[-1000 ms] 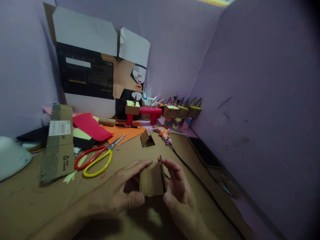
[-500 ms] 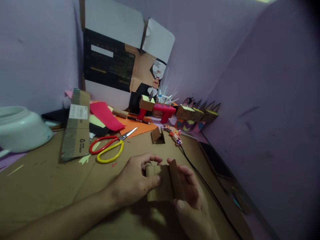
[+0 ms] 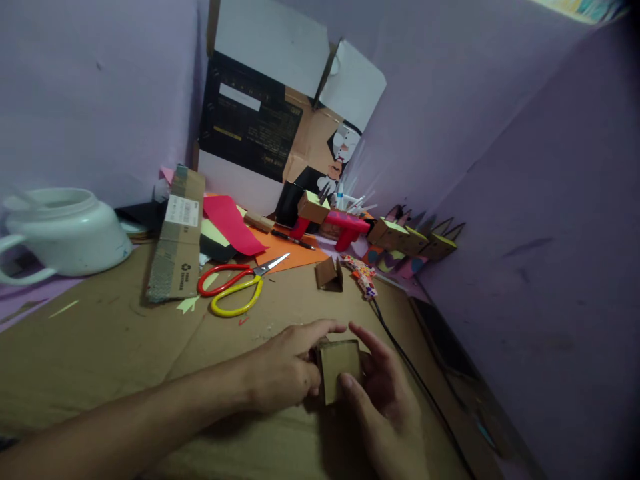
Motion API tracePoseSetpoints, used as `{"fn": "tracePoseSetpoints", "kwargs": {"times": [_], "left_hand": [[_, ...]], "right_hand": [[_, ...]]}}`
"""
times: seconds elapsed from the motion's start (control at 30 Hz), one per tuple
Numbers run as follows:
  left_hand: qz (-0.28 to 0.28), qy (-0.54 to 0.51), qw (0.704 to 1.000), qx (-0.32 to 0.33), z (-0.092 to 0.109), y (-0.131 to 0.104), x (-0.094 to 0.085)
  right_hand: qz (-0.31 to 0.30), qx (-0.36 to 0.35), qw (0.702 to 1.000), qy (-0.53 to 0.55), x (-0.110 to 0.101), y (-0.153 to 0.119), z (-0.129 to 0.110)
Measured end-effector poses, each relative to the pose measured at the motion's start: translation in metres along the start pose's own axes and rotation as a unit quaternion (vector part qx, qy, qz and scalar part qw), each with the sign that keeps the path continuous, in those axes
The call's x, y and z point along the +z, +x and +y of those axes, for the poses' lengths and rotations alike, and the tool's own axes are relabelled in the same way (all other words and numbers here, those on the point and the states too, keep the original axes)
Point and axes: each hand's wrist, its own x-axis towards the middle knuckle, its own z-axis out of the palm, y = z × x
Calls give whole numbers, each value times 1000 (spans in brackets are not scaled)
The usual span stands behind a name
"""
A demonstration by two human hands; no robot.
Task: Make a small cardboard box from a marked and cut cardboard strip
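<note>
A small folded cardboard box is between my hands above the table's front middle, one flat face turned up toward me. My right hand grips it from the right, thumb pressed on that face and fingers behind. From the left, my left hand holds the box's edge, its index finger stretched along the top and the other fingers curled. What the fingers do behind the box is hidden. Beyond the hands lies a small folded cardboard piece. Scissors with one red and one yellow handle rest to the left.
A patterned glue gun with a black cord lies on the right. A white pot and a cardboard strip are at left. Red paper, cardboard animal figures and an opened box line the back.
The box's right flap, raised before, has been folded so one flat face shows. My right thumb has moved onto this face, and my left thumb has left it. The view has shifted left.
</note>
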Motion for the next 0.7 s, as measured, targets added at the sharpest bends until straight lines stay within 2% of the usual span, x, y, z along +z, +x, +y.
{"fn": "tracePoseSetpoints", "kwargs": {"times": [0.1, 0.17, 0.27, 0.37, 0.47, 0.6, 0.7], "left_hand": [[5, 84, 996, 22, 2, -1, 2], [48, 120, 991, 25, 1, 1, 4], [94, 116, 989, -13, -3, 6, 7], [104, 192, 975, -29, -8, 8, 7], [125, 252, 960, 2, -11, 6, 6], [134, 251, 959, 14, -7, 4, 2], [89, 231, 969, 5, -3, 4, 2]], "right_hand": [[50, 41, 997, -36, 2, 4, -5], [39, 92, 993, -64, 3, 5, -9], [10, 144, 989, -33, 5, 6, -14], [4, 148, 989, -12, 6, 7, -16], [-14, 142, 990, -3, 5, 8, -17], [-41, 169, 984, 25, 3, 9, -16], [-1, 165, 986, 33, 2, 10, -16]]}}
